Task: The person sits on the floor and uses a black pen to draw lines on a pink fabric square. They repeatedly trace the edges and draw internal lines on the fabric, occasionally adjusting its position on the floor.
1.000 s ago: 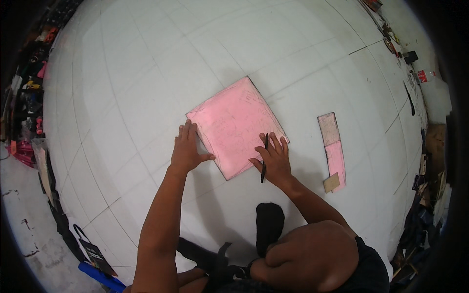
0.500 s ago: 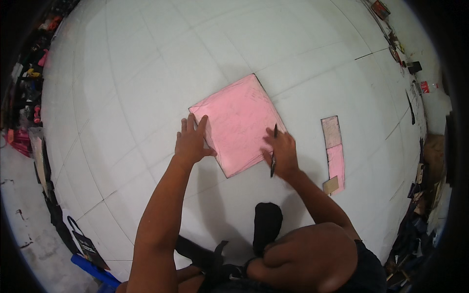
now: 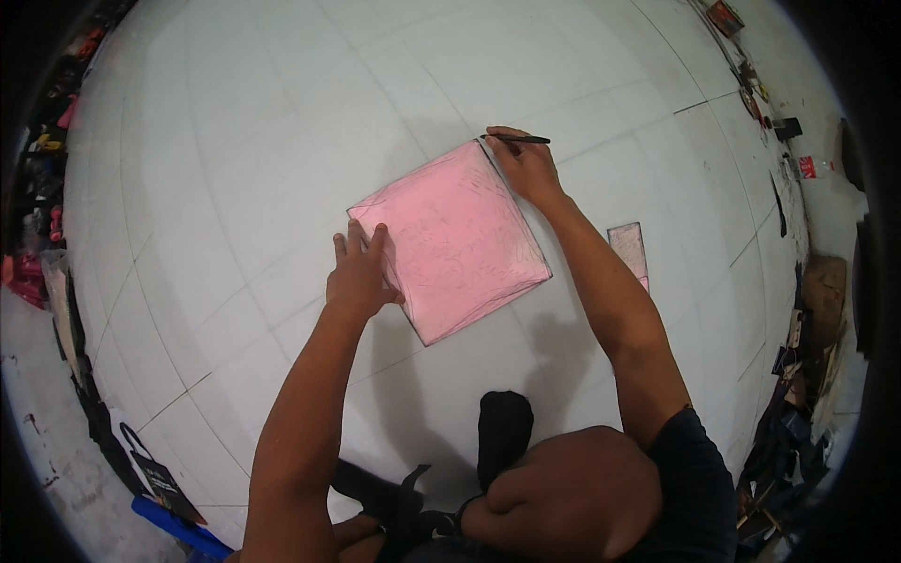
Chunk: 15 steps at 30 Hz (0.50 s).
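Note:
A pink square sheet (image 3: 455, 249) with dark, scribbled edges lies turned at an angle on a large white surface. My left hand (image 3: 359, 272) rests on its left edge with fingers spread, pressing it down. At the sheet's far corner, my right hand (image 3: 527, 169) grips a black pen (image 3: 516, 140). The pen's tip is close to that corner, and its body points off to the right. Whether the tip touches the surface I cannot tell.
Right of the sheet lies a narrow strip (image 3: 628, 251), greyish at its far end, mostly covered by my right forearm. A black-socked foot (image 3: 505, 432) stands near me. Clutter lines both sides, with a black bag (image 3: 164, 479) at left and a plastic bottle (image 3: 815, 168) at right.
My right hand has moved with the pen from the sheet's right side up to its far corner. My left hand stays on the left edge. My forearm now covers much of the strip.

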Tool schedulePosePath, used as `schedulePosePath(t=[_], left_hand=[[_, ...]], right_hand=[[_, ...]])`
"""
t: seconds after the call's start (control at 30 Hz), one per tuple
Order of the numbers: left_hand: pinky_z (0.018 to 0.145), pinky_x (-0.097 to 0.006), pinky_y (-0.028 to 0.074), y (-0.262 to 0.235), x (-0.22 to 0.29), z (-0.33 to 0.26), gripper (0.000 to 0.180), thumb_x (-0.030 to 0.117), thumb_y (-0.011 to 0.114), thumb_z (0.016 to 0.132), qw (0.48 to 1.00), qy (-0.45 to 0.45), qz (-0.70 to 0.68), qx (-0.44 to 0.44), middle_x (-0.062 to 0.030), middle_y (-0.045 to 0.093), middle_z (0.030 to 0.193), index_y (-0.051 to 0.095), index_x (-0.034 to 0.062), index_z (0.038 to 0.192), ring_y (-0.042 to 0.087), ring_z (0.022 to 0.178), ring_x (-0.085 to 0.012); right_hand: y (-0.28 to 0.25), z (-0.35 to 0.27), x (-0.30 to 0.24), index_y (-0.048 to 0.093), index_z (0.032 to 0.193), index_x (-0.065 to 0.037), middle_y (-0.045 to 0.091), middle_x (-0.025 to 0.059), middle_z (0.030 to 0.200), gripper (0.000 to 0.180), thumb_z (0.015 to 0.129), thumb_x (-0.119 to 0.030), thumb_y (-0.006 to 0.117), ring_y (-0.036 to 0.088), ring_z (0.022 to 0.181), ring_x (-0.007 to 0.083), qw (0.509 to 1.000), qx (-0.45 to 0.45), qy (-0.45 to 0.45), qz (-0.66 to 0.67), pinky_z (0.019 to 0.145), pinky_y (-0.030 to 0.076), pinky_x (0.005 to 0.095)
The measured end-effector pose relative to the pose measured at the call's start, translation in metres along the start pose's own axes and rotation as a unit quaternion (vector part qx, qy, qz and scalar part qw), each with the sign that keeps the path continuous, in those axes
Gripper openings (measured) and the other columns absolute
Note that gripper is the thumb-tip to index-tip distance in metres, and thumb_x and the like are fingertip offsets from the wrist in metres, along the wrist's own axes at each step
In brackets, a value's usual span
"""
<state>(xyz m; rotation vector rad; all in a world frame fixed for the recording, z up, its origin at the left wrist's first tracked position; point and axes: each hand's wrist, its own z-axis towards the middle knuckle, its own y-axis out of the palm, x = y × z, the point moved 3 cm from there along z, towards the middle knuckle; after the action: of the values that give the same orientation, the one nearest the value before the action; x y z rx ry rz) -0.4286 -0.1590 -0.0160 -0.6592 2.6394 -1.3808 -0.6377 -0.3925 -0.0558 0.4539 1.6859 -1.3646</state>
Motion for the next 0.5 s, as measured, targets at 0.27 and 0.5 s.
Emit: schedulePosePath(t=[0.27, 0.5], left_hand=[[0.108, -0.054, 0.053, -0.001, -0.002, -0.001, 0.128, 0.032, 0.1, 0.058, 1.0, 0.006, -0.017, 0.003, -0.023, 0.017, 0.169, 0.026, 0.0228, 0.162, 0.022, 0.153, -0.0507], [0.109, -0.055, 0.05, 0.001, -0.002, 0.002, 0.129, 0.031, 0.101, 0.056, 0.999, 0.018, -0.019, 0.02, -0.0241, 0.018, 0.168, 0.027, 0.0226, 0.162, 0.023, 0.152, -0.0529]], right_hand=[[0.002, 0.0, 0.001, 0.073, 0.119, -0.007, 0.075, 0.0125, 0.111, 0.03, 0.102, -0.029, 0.063, 0.072, 0.094, 0.0268, 0.998, -0.006, -0.066, -0.02, 0.084, 0.056, 0.0366], [-0.005, -0.013, -0.007, 0.07, 0.117, -0.005, 0.072, 0.0143, 0.111, 0.023, 0.1, -0.02, 0.065, 0.069, 0.098, 0.0318, 0.986, -0.023, -0.163, -0.042, 0.086, 0.055, 0.0398]])
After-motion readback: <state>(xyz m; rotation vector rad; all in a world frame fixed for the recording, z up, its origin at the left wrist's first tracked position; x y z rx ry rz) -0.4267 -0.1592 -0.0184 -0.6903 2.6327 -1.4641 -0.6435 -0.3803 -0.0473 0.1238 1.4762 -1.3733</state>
